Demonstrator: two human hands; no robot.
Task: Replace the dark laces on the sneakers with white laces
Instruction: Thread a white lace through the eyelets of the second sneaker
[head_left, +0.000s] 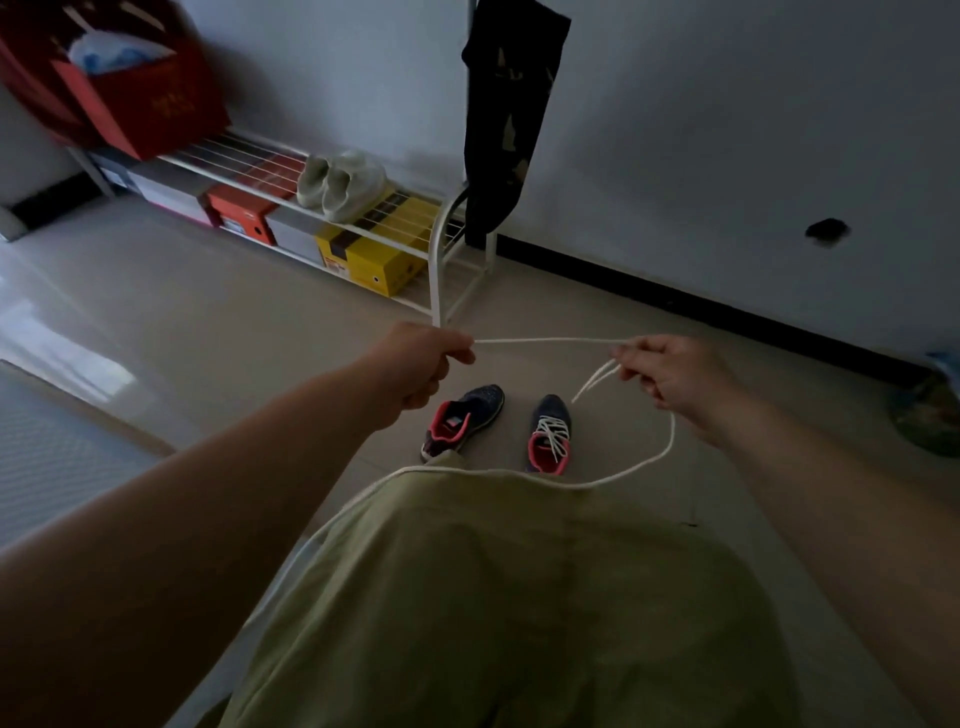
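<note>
My left hand (423, 364) is out in front of me with its fingers curled, pinching a white lace (545, 341) between thumb and fingertips. My right hand (670, 371) is level with it, off to the right, and pinches the same lace where it arrives from the left. Between the two hands the lace runs in a nearly straight line. From my right hand two short ends hang down and to the left, and a long loop drops from that hand, curves along the near edge of my green shirt (493, 597) and trails away to the lower left.

Below my hands, on the pale floor (234, 322), stand the two sneakers, dark blue with pink lining. The left sneaker (462, 422) has bare eyelets and an open tongue; it is turned so its toe points far and to the right. The right sneaker (549, 434) stands just beside it, apart from it, and already has a white lace crossed through its eyelets. The near ends of both are partly hidden by my shirt.

Farther off on the left, a white shoe rack (441, 260) stands along the wall. A pair of pale shoes (337, 187) sits on its upper shelf, and a red bag (140, 109) rests at the far left end. Shoe boxes lie underneath, among them a yellow box (374, 254) and an orange box (244, 213). A dark garment (504, 114) hangs down by the right end of the rack.
</note>
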